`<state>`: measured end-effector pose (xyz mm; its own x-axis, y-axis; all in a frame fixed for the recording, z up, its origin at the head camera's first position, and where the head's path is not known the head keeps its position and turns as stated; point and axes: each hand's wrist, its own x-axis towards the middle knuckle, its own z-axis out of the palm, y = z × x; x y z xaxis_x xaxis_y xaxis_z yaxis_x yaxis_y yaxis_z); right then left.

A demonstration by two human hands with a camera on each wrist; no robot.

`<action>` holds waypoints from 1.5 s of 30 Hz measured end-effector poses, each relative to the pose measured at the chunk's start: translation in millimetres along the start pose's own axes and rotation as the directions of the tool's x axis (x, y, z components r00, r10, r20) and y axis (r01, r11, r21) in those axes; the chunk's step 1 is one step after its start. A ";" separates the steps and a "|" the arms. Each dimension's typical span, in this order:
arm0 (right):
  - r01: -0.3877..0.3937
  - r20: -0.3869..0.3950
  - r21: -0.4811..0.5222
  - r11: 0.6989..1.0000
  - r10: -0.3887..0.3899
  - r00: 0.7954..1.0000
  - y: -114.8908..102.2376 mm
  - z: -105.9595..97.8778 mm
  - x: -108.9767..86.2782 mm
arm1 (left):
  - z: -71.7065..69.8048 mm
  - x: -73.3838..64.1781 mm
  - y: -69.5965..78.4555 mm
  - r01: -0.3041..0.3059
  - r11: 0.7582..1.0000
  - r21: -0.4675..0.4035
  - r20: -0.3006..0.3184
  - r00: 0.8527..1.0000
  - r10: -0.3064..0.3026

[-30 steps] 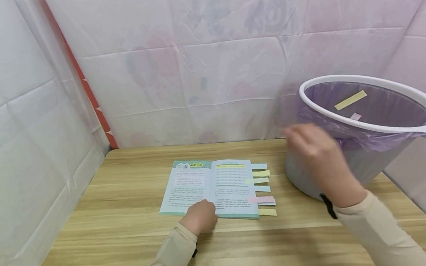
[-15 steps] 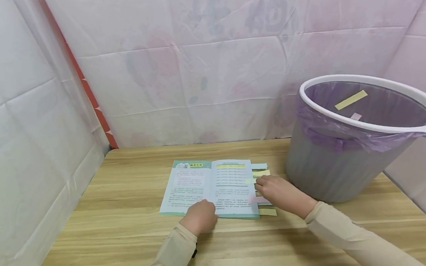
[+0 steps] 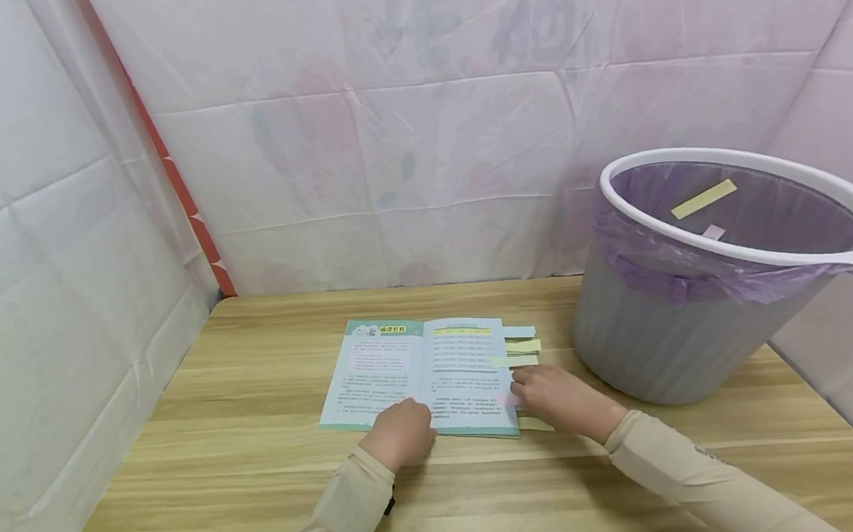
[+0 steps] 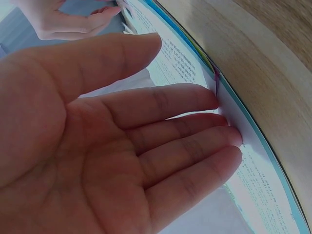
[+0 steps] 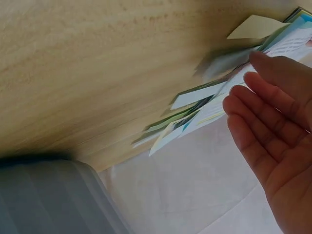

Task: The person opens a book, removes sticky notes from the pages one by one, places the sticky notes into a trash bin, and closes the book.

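An open booklet (image 3: 385, 369) lies on the wooden table, coloured sticky tabs jutting from its right edge. My left hand (image 3: 400, 435) rests straight fingertips on the page near the fold at the bottom, palm visible in the left wrist view. At the right edge, my right hand (image 3: 557, 399) reaches in beside a pink tab (image 3: 506, 399), partly covering it. In the right wrist view, its thumb stands apart from the loosely extended fingers, next to a blurred pale tab (image 5: 226, 63). Above the hand, a light green tab (image 3: 514, 362), a yellow tab (image 3: 525, 346) and a blue tab (image 3: 519, 332) show.
A grey bin (image 3: 651, 348) with a purple liner and white rim stands to the right of the booklet. Inside it a yellow strip (image 3: 703, 199) and a small pink strip (image 3: 713, 232) cling to the liner. White printed sheeting (image 3: 387, 152) encloses the table (image 3: 249, 497).
My right hand has come from beside the bin, left and down to the booklet's tabs, then slightly nearer along the page edge. The left hand has stayed in place.
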<state>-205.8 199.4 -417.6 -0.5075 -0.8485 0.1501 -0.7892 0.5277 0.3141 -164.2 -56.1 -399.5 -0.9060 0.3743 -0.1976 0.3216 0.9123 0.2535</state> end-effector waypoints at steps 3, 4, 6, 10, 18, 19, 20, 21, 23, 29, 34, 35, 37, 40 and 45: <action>-0.002 -0.008 0.002 1.000 0.002 1.000 -0.9 0.3 0.8 | -0.4 0.1 0.2 -0.001 1.000 -0.002 0.001 1.000 0.001; -0.002 -0.012 0.004 1.000 0.002 1.000 -1.1 0.6 1.0 | -0.4 0.2 0.2 -0.001 1.000 -0.001 0.001 1.000 0.001; -0.006 -0.019 0.016 1.000 0.007 1.000 -1.4 1.1 1.8 | -0.4 0.4 0.5 0.000 1.000 0.001 0.001 1.000 0.000; -0.031 -0.033 0.053 0.998 0.033 0.999 -2.0 3.5 2.0 | -0.6 0.6 1.1 -0.004 1.000 0.016 0.000 1.000 0.004; -0.136 -0.008 0.176 0.975 0.139 0.990 -4.2 7.3 2.6 | 0.2 1.4 1.5 -0.002 1.000 0.025 0.001 1.000 0.002; -0.155 0.009 0.205 0.966 0.156 0.988 -4.2 7.3 3.0 | 0.1 1.3 1.7 -0.002 1.000 0.026 0.001 1.000 0.002; -0.180 0.031 0.241 0.954 0.178 0.984 -4.0 7.2 3.6 | 0.0 1.3 1.9 -0.002 1.000 0.028 0.000 1.000 0.002; -0.206 0.055 0.280 0.938 0.199 0.978 -3.7 6.4 4.2 | -0.1 1.3 2.0 0.000 1.000 0.028 0.000 1.000 0.000; -0.255 0.102 0.354 0.900 0.234 0.967 -2.3 4.4 5.1 | -0.2 1.4 2.3 0.000 1.000 0.032 0.000 1.000 0.000; -0.321 0.180 0.500 0.804 0.266 0.947 5.4 2.1 5.0 | 0.1 1.9 2.0 0.010 0.999 0.033 0.004 1.000 -0.010; -0.317 0.167 0.509 0.800 0.269 0.949 7.4 1.6 4.7 | 1.0 1.5 1.5 0.015 1.000 0.027 0.000 1.000 -0.015; -0.318 0.160 0.504 0.803 0.275 0.948 7.7 1.0 4.2 | 0.9 1.3 1.5 0.014 1.000 0.025 -0.001 1.000 -0.014; -0.315 0.130 0.491 0.812 0.289 0.948 8.1 -1.8 2.9 | 0.9 1.2 1.3 0.011 1.000 0.020 -0.003 1.000 -0.011; -0.317 0.083 0.462 0.828 0.316 0.945 10.1 -11.6 0.6 | 0.8 0.9 1.0 0.009 1.000 0.017 -0.003 1.000 -0.009; -0.243 -0.147 0.361 0.900 0.313 0.938 18.0 -46.1 0.3 | 0.8 0.5 0.1 0.008 1.000 0.011 -0.002 1.000 -0.008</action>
<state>-204.2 206.7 -368.7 -0.6722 -0.6373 0.3767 -0.7118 0.6962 -0.0924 -164.4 -55.8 -400.3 -0.9092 0.3664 -0.1979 0.3170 0.9171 0.2416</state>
